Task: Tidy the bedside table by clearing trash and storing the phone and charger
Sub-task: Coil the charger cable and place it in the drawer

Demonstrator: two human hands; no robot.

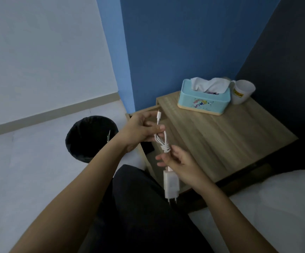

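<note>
Between both hands hangs a white charger cable (162,141), bundled and wound around itself. My left hand (140,130) pinches its upper loops, and the small connector tip sticks up above my fingers. My right hand (177,159) holds the lower end of the bundle. The white plug adapter (171,185) dangles below, prongs down. All this is in front of the wooden bedside table (221,143). A dark flat object (148,147), perhaps the phone, lies in the open drawer below my left hand, mostly hidden.
A turquoise tissue box (202,102) and a white cup (242,92) stand at the table's back. A black lined bin (89,137) sits on the floor to the left. White bedding (275,207) lies at the lower right; my dark trouser leg is below.
</note>
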